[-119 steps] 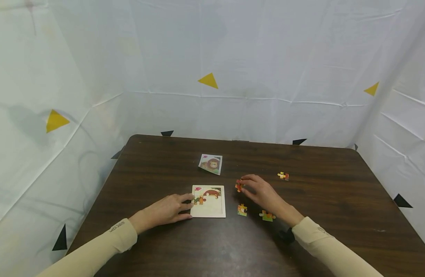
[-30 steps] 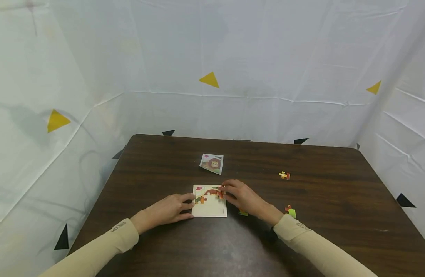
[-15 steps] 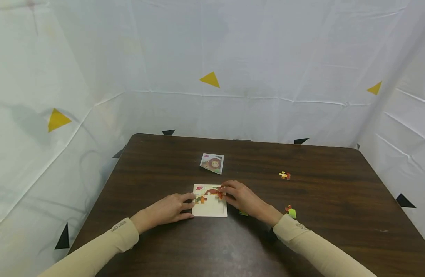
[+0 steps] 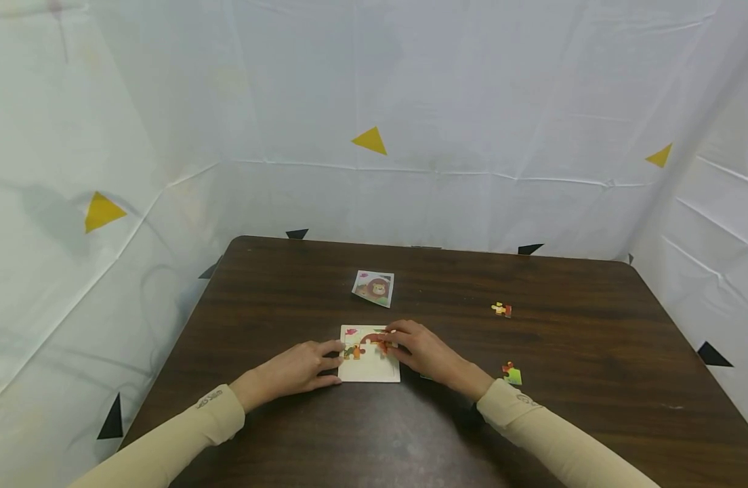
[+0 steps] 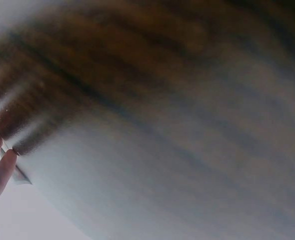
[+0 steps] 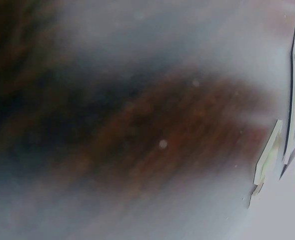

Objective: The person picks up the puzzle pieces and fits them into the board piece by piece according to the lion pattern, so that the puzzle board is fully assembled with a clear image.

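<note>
On the dark wood-grain table [image 4: 288,440], seen from my head, a square puzzle tray [image 4: 370,371] lies flat between my two hands. My left hand [image 4: 295,369] is spread and relaxed, its fingertips touching the tray's left edge without gripping it. My right hand [image 4: 427,352] is partly bent over the upper right corner, fingertips at a red-orange puzzle piece [image 4: 383,346]; whether I pinch it or only press on it, I can't tell. A flower piece [image 4: 351,332], a brown mane piece [image 4: 371,337] and an orange-and-green piece [image 4: 354,352] lie in the tray. Beyond it is the lion picture card [image 4: 375,288], one corner curling. Well to the right lie a yellow-and-red piece [image 4: 501,310] and, nearer me, a red-and-green piece [image 4: 511,373].

From my left wrist, only two fingers show, fairly straight, against the tray's thin side; most of the view is blurred tabletop.

From my right wrist, a pale-sided piece with a greenish face [image 6: 268,162] stands out just beside the tray, where my hand mostly covers it from above. My fingertips barely enter the right edge, so their hold is hidden here too.
</note>
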Tool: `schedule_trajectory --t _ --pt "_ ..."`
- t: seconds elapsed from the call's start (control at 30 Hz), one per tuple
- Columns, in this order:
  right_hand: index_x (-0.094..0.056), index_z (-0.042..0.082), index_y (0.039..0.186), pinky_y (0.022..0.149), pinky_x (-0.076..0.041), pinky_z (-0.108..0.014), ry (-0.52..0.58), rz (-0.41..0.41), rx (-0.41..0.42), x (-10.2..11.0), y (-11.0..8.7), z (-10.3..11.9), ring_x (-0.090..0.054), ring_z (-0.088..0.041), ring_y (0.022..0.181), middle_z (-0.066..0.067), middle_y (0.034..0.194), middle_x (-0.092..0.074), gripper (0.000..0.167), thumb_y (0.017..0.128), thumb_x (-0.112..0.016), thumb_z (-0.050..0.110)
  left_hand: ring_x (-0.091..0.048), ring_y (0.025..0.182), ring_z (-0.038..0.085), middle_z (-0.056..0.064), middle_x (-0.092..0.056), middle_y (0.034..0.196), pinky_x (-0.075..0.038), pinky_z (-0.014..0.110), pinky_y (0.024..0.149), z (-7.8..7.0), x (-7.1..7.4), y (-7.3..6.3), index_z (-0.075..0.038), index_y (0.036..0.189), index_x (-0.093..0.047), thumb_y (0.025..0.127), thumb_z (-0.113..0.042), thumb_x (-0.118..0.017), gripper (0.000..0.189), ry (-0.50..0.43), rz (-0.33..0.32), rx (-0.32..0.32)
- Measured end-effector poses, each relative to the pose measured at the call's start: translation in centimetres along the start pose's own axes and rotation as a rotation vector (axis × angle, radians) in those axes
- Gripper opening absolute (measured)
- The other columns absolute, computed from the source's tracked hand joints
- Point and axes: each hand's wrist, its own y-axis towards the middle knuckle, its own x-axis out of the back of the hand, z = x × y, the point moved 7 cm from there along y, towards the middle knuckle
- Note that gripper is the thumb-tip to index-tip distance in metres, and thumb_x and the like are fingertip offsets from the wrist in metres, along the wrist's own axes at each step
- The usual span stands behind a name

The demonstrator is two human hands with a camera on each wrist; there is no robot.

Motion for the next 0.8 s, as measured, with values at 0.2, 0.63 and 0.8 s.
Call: schedule_trajectory --t 0.2,0.63,0.8 --pt "-0.069 0.007 0.114 0.087 -0.053 -0.036 -0.007 -0.007 0.011 0.01 -0.05 -0.04 -0.059 -0.021 0.106 -0.01 0.117 -0.061 0.027 0.087 -0.072 0.009 -0.065 0.101 0.019 0.011 -0.055 0.13 -0.054 0.033 0.086 0.04 -0.18 -0.02 -0.009 0.121 -0.069 0.093 -0.035 -0.063 0.039 0.008 0.0 0.001" --pt "-0.069 0.006 0.116 0.086 -0.053 -0.036 0.004 -0.015 0.048 -0.28 0.19 0.52 -0.059 -0.022 0.105 -0.011 0.115 -0.062 0.031 0.086 -0.073 0.008 -0.064 0.101 0.019 0.011 -0.055 0.13 -0.054 0.033 0.086 -0.01 -0.18 -0.03 -0.009 0.12 -0.069 0.093 -0.035 -0.064 0.038 0.008 -0.005 0.001" --pt "-0.069 0.005 0.114 0.086 -0.053 -0.036 0.006 -0.023 0.059 -0.34 0.19 0.62 -0.059 -0.022 0.104 -0.011 0.114 -0.062 0.03 0.085 -0.074 0.007 -0.065 0.101 0.02 0.011 -0.056 0.129 -0.054 0.033 0.086 -0.08 0.03 -0.01 -0.009 0.12 -0.069 0.093 -0.035 -0.064 0.038 0.002 -0.007 -0.001"
